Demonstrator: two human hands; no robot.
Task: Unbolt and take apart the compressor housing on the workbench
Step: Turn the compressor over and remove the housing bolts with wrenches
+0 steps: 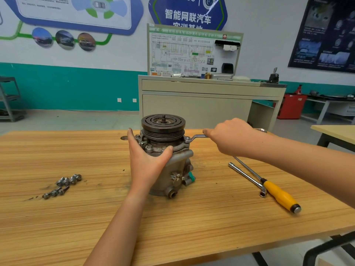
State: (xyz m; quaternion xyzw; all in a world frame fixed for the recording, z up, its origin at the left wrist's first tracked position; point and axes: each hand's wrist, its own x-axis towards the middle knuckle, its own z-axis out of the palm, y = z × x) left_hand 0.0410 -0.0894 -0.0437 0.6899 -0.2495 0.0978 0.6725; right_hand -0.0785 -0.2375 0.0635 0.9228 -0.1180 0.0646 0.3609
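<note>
The grey compressor housing point(179, 166) stands upright in the middle of the wooden workbench point(96, 217), its dark grooved pulley point(163, 124) on top. My left hand point(146, 160) wraps the housing's left side just under the pulley, thumb across the front flange. My right hand point(230, 138) grips the handle of a ring wrench point(196, 137). The wrench's ring end sits on a bolt at the right flange. Part of the handle is hidden in my fist.
Several removed bolts point(63, 185) lie in a loose cluster at the left of the bench. A yellow-handled screwdriver point(276, 192) and an L-shaped socket wrench point(247, 177) lie to the right. A beige training cabinet point(201, 100) stands behind the bench.
</note>
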